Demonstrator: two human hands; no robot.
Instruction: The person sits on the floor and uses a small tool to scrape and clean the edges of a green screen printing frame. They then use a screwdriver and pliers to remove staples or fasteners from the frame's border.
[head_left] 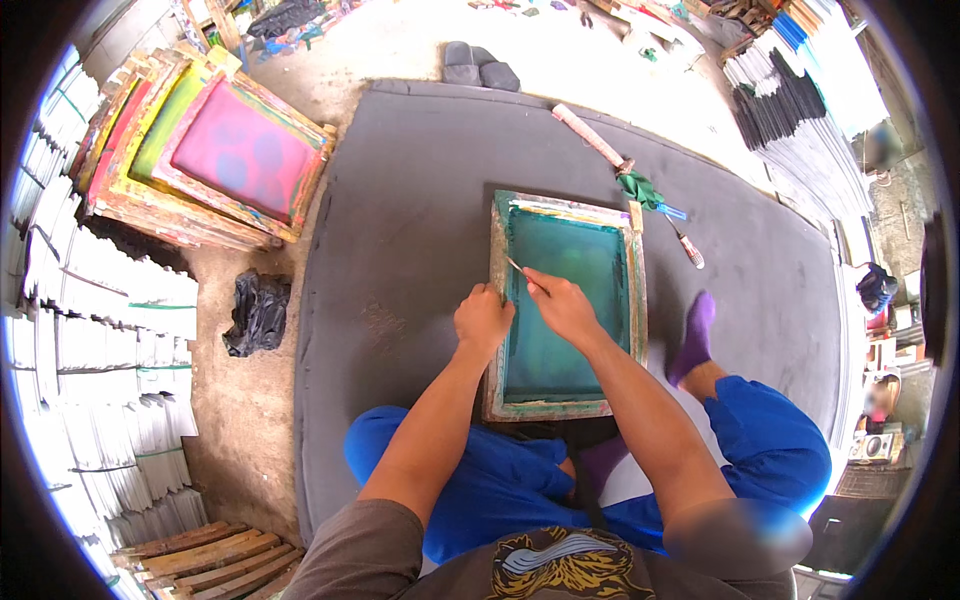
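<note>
Over green screen (548,362) — right hand (562,306) curled

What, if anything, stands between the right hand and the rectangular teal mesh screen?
Nothing visible does: the right hand is over the rectangular teal mesh screen, holding a thin tool that slants to the left side of the paint-stained wooden frame. The left hand is at that side too, not in between.

Left of frame (550,410): wide passage over the grey mat (400,200)
Far right: rolled tube (588,135), green cloth (640,190), handled tool (691,253)
Right: purple-socked foot (697,332) narrows passage
Near edge: blue-trousered legs (510,475) block approach
</note>
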